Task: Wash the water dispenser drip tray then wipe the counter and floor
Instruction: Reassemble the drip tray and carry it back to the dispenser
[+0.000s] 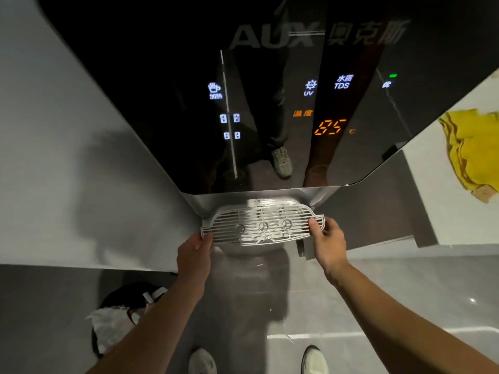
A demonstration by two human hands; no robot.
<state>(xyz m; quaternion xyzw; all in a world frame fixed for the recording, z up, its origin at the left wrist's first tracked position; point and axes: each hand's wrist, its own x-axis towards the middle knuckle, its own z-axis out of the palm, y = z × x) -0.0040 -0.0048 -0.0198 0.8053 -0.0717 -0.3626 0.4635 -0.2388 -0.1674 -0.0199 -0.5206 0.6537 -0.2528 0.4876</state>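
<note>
Head view: the drip tray [262, 225] sits at the foot of the dispenser [270, 103], just under its black panel and level with the recess it belongs in. I cannot tell whether it rests in its seat or is lifted clear of it. The left hand [194, 252] pinches the tray's left end and the right hand [328, 244] pinches its right end, each with the thumb on top of the grille and the fingers tucked below. A grip at both ends probably keeps the tray level, so any water in it does not spill on the floor [391, 292]. A yellow cloth [472, 157] lies on the white table [445, 217] to the right, near enough to reach for the wiping. A lined bin [118, 319] stands at lower left.
</note>
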